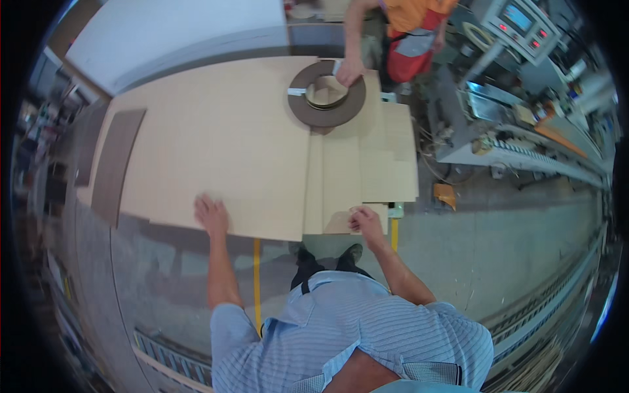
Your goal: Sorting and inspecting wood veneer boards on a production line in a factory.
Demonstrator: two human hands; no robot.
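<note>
"From the head view, how far is the work getting?"

"The big board (216, 144) is lying flat, narrower boards (341, 173) sitting along its right side; what's left isn't showing."

"And the hands?"

"The left hand (211, 215) is spreading open, fingers pointing forward, by the big board's near edge. The right hand (365, 223) is curling its fingers near the narrower boards' near edge; whether it's gripping anything, I can't tell."

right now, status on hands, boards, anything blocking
Left hand on large flat beige board. Right hand at near end of narrower beige boards, grip unclear. Possible obstruction: brown ring-shaped coil on top, another person's hand on it.
</note>
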